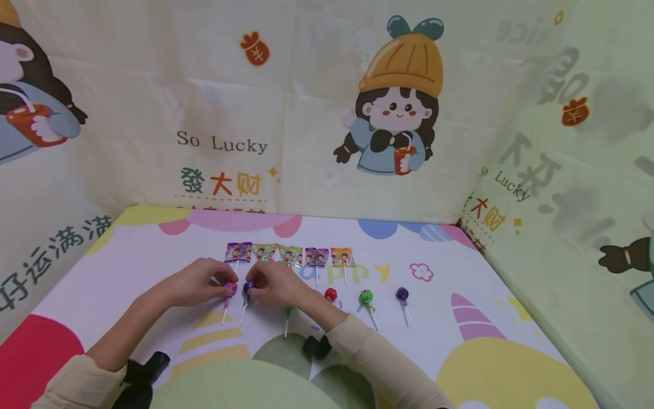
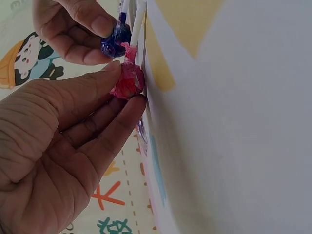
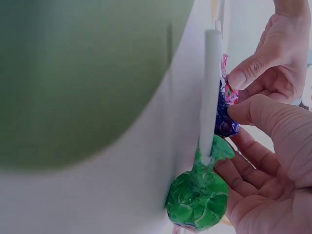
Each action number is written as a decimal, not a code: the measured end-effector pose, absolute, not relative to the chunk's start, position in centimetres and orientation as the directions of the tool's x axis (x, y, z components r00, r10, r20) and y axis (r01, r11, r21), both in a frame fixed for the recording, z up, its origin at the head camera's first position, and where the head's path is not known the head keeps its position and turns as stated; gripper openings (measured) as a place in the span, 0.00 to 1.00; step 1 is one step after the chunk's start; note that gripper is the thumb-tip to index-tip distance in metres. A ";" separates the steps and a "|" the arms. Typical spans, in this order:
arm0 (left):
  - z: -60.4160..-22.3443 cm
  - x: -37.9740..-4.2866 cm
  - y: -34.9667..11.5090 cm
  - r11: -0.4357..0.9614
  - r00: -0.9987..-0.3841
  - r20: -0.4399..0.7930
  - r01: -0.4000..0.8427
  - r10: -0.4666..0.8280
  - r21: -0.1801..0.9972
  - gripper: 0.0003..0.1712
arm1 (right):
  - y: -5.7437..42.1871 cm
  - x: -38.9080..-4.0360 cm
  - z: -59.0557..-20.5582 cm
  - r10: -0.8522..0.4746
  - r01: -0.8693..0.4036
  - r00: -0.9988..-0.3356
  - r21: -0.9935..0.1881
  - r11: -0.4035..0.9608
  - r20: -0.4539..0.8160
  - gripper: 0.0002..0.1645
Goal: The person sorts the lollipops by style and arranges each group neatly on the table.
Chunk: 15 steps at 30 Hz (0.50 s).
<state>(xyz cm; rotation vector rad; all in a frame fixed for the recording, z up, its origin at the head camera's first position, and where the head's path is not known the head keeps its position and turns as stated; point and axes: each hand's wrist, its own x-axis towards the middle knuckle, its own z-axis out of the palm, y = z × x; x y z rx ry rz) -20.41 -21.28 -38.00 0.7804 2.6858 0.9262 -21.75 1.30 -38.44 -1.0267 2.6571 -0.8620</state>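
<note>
Near the left of the table, my left hand [image 1: 196, 282] pinches the wrapped head of a pink lollipop [image 2: 129, 80] between thumb and fingers. Close beside it, my right hand [image 1: 278, 285] holds a dark blue lollipop [image 3: 226, 122] by its head in the same way. Both sticks point toward me, and the two heads are side by side at the tabletop. A green lollipop [image 3: 197, 200] lies by the right hand; in the head view that hand covers most of its head, while the stick shows below.
To the right lie a red lollipop [image 1: 330, 295], a green one [image 1: 365, 297] and a purple one [image 1: 402, 294]. Behind the hands runs a row of flat-wrapped lollipops, from a purple packet [image 1: 238, 251] to an orange packet [image 1: 342, 257]. A printed cloth wall [image 1: 306, 113] stands behind the table.
</note>
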 end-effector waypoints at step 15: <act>-38.0 -20.3 -21.2 0.674 -0.850 -0.021 0.402 0.526 0.620 0.10 | 0.7 -22.1 -38.1 -0.674 -0.570 -0.738 -0.568 0.594 0.035 0.13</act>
